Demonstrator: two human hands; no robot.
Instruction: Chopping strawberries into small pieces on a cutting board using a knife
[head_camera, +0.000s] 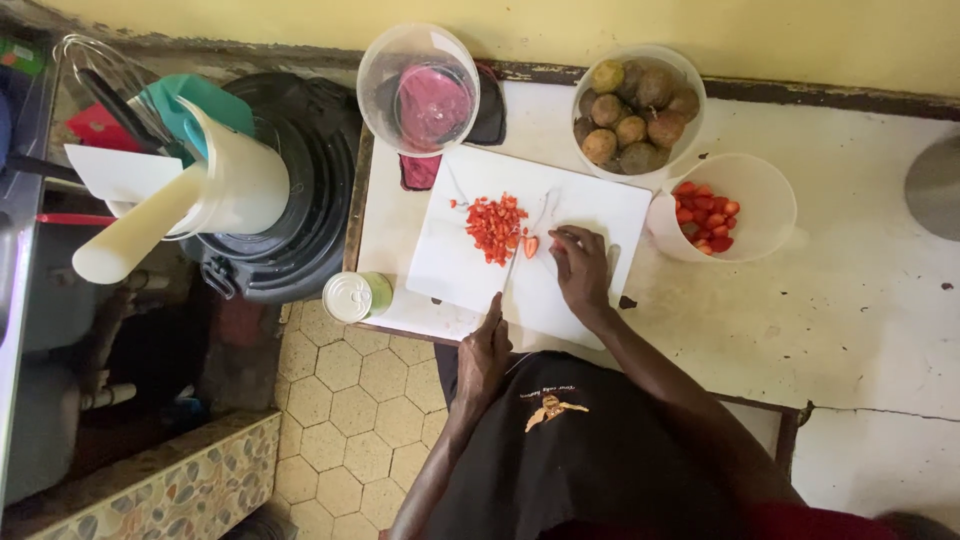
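Note:
A white cutting board (560, 205) lies on a white table (860, 300). A pile of chopped red strawberry pieces (495, 228) sits on the board's left half. My left hand (485, 350) grips the handle of a knife (510, 268) whose blade points up toward a strawberry piece (531, 245). My right hand (582, 268) rests on the board just right of that piece, fingertips at it. A clear cup of whole strawberries (715, 215) stands right of the board.
A bowl of round brownish-green fruits (635, 110) and a clear bowl with a pink thing inside (420, 90) stand behind the board. A tin can (352, 296) sits at the table's left edge. A white jug (215, 185) rests on a black bin (310, 200).

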